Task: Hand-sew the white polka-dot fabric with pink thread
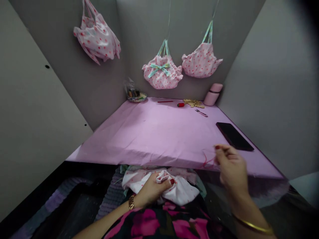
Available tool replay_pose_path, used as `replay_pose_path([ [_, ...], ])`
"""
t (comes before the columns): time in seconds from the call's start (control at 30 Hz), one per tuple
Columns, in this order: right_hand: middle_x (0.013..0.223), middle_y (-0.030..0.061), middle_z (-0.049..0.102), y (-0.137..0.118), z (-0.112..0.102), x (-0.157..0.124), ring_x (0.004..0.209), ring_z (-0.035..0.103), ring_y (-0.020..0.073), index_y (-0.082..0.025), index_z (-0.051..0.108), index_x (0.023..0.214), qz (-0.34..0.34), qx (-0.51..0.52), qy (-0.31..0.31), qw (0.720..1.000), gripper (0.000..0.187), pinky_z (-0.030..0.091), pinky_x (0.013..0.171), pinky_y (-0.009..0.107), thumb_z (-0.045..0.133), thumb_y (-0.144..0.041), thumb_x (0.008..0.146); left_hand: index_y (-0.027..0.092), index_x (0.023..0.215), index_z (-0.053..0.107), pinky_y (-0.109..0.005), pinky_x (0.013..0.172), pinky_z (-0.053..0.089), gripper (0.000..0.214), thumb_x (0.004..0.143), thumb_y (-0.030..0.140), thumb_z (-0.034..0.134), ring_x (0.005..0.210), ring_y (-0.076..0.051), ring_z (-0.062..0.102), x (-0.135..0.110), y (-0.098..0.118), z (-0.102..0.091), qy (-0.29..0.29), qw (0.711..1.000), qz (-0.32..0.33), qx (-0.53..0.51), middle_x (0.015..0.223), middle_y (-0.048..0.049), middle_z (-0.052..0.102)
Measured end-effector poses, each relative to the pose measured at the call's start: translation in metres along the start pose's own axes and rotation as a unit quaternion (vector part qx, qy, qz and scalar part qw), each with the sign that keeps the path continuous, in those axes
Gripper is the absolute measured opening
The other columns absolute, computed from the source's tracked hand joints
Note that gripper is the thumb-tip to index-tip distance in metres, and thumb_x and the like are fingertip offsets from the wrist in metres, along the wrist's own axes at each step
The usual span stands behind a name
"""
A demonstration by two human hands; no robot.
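You are in a small sewing nook between grey panels. Thread snips and a red thread spool lie on your pink worktop; polka-dot sewn pieces hang above.

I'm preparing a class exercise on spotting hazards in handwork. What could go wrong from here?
1. The red thread hangs in a loose loop beside the raised right hand, so it might tangle or knot.
2. The white dotted cloth is bunched in the left hand over the lap; it could slip or its folds could shift.
3. The phone lies near the right hand, which might knock it.
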State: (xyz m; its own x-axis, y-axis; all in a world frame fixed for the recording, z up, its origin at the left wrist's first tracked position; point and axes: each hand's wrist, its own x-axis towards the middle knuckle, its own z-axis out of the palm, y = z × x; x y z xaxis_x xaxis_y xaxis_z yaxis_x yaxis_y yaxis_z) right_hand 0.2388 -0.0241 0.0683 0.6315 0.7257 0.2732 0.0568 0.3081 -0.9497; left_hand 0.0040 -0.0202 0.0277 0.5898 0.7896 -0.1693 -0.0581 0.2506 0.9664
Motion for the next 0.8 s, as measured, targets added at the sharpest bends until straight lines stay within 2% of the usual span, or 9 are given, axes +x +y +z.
replay_pose_path([
  [0.03, 0.062, -0.0020, 0.052, 0.002, 0.005, -0.012, 0.052, 0.043, 0.0093, -0.016, 0.062, 0.073, 0.024, -0.028, -0.077, 0.996, 0.010, 0.032, 0.046, 0.020, 0.068, -0.020, 0.067, 0.015, 0.069, 0.054, -0.023, 0.060, 0.033, 0.029, 0.070, 0.044, 0.060, 0.061, -0.011, 0.042, 0.000, 0.001, 0.000, 0.003, 1.000, 0.003, -0.002, 0.065, 0.0013, 0.049],
  [0.07, 0.061, -0.0017, 0.052, 0.004, 0.010, -0.023, 0.054, 0.045, 0.0103, -0.016, 0.062, 0.071, 0.054, -0.067, -0.188, 0.978, 0.008, 0.033, 0.047, 0.020, 0.067, -0.020, 0.068, 0.015, 0.067, 0.053, -0.023, 0.059, 0.032, 0.029, 0.070, 0.043, 0.061, 0.060, -0.011, 0.041, -0.001, 0.002, 0.000, 0.006, 1.000, 0.004, -0.009, 0.063, 0.0019, 0.047],
  [0.13, 0.057, -0.0019, 0.052, 0.007, 0.019, -0.045, 0.052, 0.045, 0.0107, -0.016, 0.063, 0.071, 0.092, -0.130, -0.355, 0.921, 0.008, 0.032, 0.046, 0.020, 0.063, -0.024, 0.072, 0.015, 0.067, 0.051, -0.023, 0.057, 0.031, 0.029, 0.070, 0.041, 0.061, 0.058, -0.010, 0.039, -0.001, 0.002, 0.001, 0.006, 1.000, 0.006, -0.027, 0.062, 0.0028, 0.045],
  [0.17, 0.057, -0.0020, 0.053, 0.008, 0.022, -0.054, 0.051, 0.044, 0.0105, -0.016, 0.063, 0.074, 0.099, -0.152, -0.408, 0.895, 0.010, 0.031, 0.046, 0.020, 0.061, -0.026, 0.074, 0.015, 0.067, 0.051, -0.023, 0.057, 0.031, 0.029, 0.070, 0.041, 0.061, 0.058, -0.010, 0.039, -0.001, 0.002, 0.001, 0.004, 0.999, 0.005, -0.037, 0.062, 0.0028, 0.045],
  [0.23, 0.058, -0.0016, 0.054, 0.009, 0.028, -0.067, 0.050, 0.044, 0.0103, -0.016, 0.063, 0.076, 0.103, -0.165, -0.459, 0.867, 0.015, 0.031, 0.046, 0.020, 0.058, -0.030, 0.076, 0.014, 0.070, 0.051, -0.023, 0.058, 0.032, 0.028, 0.070, 0.041, 0.061, 0.059, -0.010, 0.040, 0.000, 0.001, 0.000, -0.003, 0.999, 0.001, -0.054, 0.064, 0.0018, 0.047],
  [0.37, 0.056, -0.0002, 0.055, 0.007, 0.032, -0.073, 0.050, 0.046, 0.0106, -0.015, 0.059, 0.066, 0.105, -0.154, -0.475, 0.860, 0.026, 0.033, 0.048, 0.021, 0.052, -0.035, 0.081, 0.014, 0.070, 0.051, -0.023, 0.057, 0.033, 0.027, 0.070, 0.039, 0.062, 0.059, -0.010, 0.040, 0.001, -0.004, -0.001, 0.022, 0.997, 0.002, -0.074, 0.065, 0.0020, 0.046],
  [0.57, 0.055, 0.0000, 0.055, 0.001, 0.030, -0.066, 0.053, 0.047, 0.0121, -0.016, 0.059, 0.060, 0.031, -0.202, -0.458, 0.865, 0.026, 0.033, 0.051, 0.022, 0.054, -0.032, 0.080, 0.015, 0.068, 0.049, -0.022, 0.056, 0.033, 0.028, 0.069, 0.039, 0.063, 0.058, -0.009, 0.039, 0.001, -0.005, 0.001, 0.072, 0.994, 0.014, -0.079, 0.063, 0.0029, 0.044],
  [0.73, 0.055, -0.0007, 0.051, 0.009, 0.026, -0.068, 0.052, 0.045, 0.0111, -0.016, 0.056, 0.061, 0.064, -0.194, -0.447, 0.871, 0.027, 0.032, 0.049, 0.022, 0.052, -0.033, 0.081, 0.014, 0.069, 0.051, -0.022, 0.055, 0.033, 0.026, 0.070, 0.036, 0.063, 0.057, -0.009, 0.040, 0.003, -0.009, -0.001, 0.072, 0.994, 0.014, -0.077, 0.062, 0.0023, 0.045],
  [0.8, 0.058, -0.0012, 0.050, 0.012, 0.024, -0.070, 0.052, 0.044, 0.0110, -0.016, 0.055, 0.069, 0.076, -0.196, -0.429, 0.879, 0.022, 0.032, 0.048, 0.021, 0.050, -0.033, 0.082, 0.013, 0.070, 0.052, -0.022, 0.055, 0.032, 0.025, 0.070, 0.036, 0.063, 0.057, -0.009, 0.040, 0.004, -0.011, -0.002, 0.073, 0.994, 0.013, -0.080, 0.062, 0.0023, 0.046],
])
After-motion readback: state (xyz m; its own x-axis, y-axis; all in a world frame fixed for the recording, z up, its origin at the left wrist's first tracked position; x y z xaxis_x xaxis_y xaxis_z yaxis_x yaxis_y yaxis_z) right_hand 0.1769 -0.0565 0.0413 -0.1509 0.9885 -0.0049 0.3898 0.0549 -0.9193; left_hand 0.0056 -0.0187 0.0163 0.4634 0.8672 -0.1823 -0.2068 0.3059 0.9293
